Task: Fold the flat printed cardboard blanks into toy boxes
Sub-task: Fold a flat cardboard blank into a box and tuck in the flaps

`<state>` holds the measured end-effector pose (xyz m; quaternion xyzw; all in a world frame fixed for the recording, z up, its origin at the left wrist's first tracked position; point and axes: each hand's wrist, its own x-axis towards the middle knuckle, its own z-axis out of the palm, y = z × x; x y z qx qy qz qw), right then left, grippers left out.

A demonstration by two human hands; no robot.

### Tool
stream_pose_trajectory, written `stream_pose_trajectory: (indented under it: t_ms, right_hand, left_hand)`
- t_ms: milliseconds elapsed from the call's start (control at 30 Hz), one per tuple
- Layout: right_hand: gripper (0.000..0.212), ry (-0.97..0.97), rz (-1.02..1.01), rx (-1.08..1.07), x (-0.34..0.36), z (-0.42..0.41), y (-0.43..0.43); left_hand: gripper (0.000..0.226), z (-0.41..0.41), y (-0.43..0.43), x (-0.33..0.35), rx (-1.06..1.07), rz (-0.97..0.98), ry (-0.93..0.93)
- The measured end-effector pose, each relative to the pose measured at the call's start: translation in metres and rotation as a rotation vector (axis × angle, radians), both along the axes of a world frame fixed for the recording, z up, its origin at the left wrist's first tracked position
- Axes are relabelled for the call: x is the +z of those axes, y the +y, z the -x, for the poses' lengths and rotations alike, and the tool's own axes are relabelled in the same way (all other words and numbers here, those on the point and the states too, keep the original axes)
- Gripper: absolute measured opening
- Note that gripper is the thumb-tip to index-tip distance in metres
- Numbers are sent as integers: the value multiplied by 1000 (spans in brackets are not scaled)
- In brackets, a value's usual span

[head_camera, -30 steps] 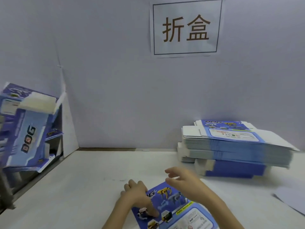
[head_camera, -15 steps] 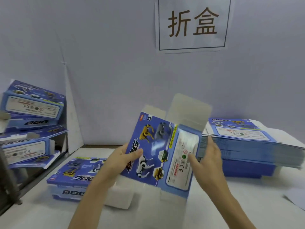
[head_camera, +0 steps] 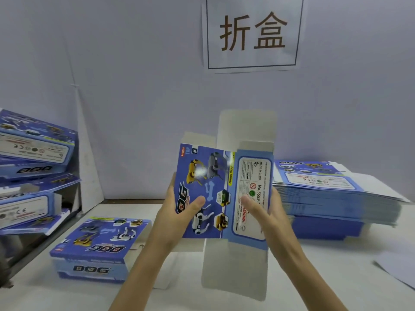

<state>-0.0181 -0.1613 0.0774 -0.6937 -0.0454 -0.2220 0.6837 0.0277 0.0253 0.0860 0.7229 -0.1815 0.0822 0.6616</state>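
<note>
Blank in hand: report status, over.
Hands: left hand and right hand pinch the blank, thumbs in front. It stands upright above the table, end flaps unfolded. To its left a folded box, to its right the stack; neither in the way.

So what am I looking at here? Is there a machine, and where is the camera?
No machine: these are a person's two bare hands, filmed by one camera worn on the head, looking forward and down. The left hand and right hand hold a printed cardboard blank upright above the white table, thumbs on its front. A folded box lies on the table at left, more boxes are piled further left, and a stack of flat blanks sits at right.
</note>
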Motion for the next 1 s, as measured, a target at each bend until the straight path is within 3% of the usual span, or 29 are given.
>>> stream_pose_trajectory:
  t_ms: [100, 167, 233, 333, 433, 500, 567, 667, 733, 833, 867, 933, 1000]
  right_hand:
    - [82, 18, 28, 20, 1, 1, 4]
    - [55, 33, -75, -66, 2, 0, -5]
    - [36, 47, -246, -137, 2, -1, -20]
    - [33, 24, -381, -210, 1, -2, -28]
    - [36, -24, -364, -286, 0, -3, -24]
    - [42, -34, -351, -298, 1, -4, -23]
    - [42, -40, -413, -292, 2, -3, -24]
    - [37, -39, -464, -281, 2, -1, -19]
    - [42, -26, -330, -282, 3, -2, -14]
    - [83, -52, 242, -378, 2, 2, -4]
    - [91, -108, 448, -382, 1, 5, 1]
    - [90, -207, 779, -372, -3, 6, 10]
    - [84, -235, 921, -367, -7, 5, 14]
  left_hand:
    - [58, 1, -4, -2, -109, 36, 62]
    - [51, 0, 2, 1, -197, 88, 123]
    - [62, -1, 12, 3, -329, 175, 176]
    - [71, 3, 18, 2, -590, 285, 255]
    - [68, 8, 10, -5, -736, 224, 294]
    - [53, 9, 7, -9, -829, 192, 227]
    - [52, 13, 8, -8, -902, 162, 186]
    - [65, 18, 2, -4, -668, -81, 135]
    - [57, 22, -8, -3, -470, -225, 119]
    - [52, 25, -17, -3, -338, -155, 166]
    - [38, 26, -18, -2, -303, -199, 109]
    - [33, 27, -18, -1, -293, -254, 64]
    - [28, 28, -16, -2, -298, -343, 6]
